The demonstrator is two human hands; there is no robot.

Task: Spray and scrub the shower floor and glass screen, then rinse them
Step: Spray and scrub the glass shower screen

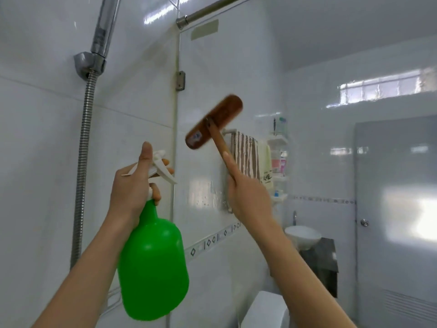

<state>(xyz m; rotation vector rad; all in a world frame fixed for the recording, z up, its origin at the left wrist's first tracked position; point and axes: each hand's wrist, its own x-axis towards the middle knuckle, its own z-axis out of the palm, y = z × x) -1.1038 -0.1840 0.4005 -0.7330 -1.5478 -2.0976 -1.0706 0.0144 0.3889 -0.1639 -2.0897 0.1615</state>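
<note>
Here, left hand [132, 185] grips the spray bottle [153, 263] — right hand [246, 192] grasps the brush [214, 121].

Bright daylight frm high window [383, 88], door [392, 166] glare, brush [214, 122] motion blur, fisheye edges.

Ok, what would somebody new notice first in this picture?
The bright green bottle stands out low and centre, held at its neck by the left hand. To its right, the right hand grips a brown brush, its head blurred, raised before the glass screen. A metal hose hangs down the tiled wall at left.
</note>
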